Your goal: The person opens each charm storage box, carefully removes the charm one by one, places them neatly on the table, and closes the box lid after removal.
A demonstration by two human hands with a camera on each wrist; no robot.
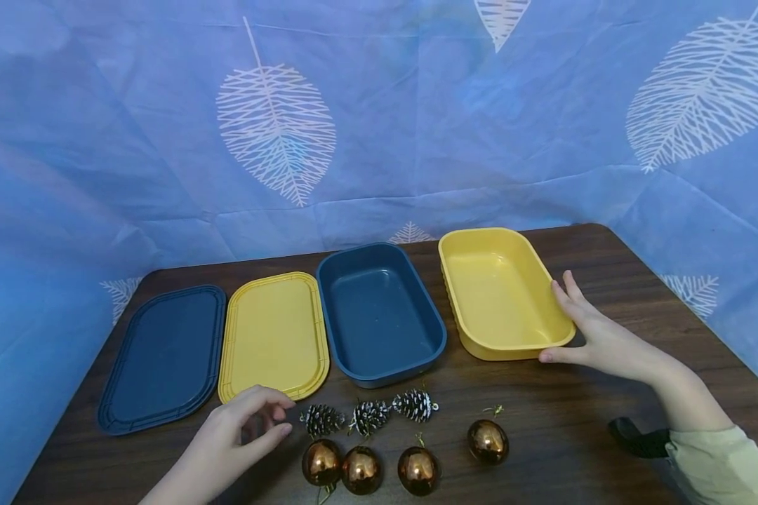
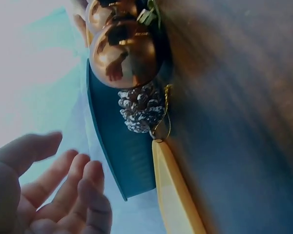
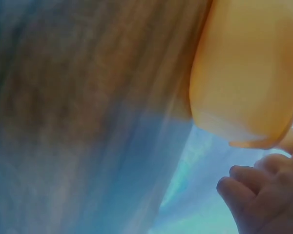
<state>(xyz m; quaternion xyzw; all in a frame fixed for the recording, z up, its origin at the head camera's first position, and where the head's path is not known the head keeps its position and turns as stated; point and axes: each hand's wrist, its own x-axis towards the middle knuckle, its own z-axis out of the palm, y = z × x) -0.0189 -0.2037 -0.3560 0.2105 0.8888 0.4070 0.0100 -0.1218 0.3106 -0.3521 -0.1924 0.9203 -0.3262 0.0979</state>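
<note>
My right hand (image 1: 596,337) rests against the right side of a yellow plastic box (image 1: 502,301). Its thumb touches the near right corner, and an index finger lies along the long rim; in the right wrist view the other fingers stand off the wall. Loosely bent, the fingers of my left hand (image 1: 234,435) hold nothing. That hand hovers by the near edge of a yellow lid (image 1: 274,330), left of three frosted pine cones (image 1: 322,419). Several shiny copper-brown bauble ornaments (image 1: 362,470) lie nearer to me, some with gold loops.
A dark blue box (image 1: 382,308) stands left of the yellow one, its inside bare. Farther left lies a dark blue lid (image 1: 167,354) beside the yellow lid. Behind the dark wooden table (image 1: 556,421) hangs a blue cloth (image 1: 385,126) with white leaf prints.
</note>
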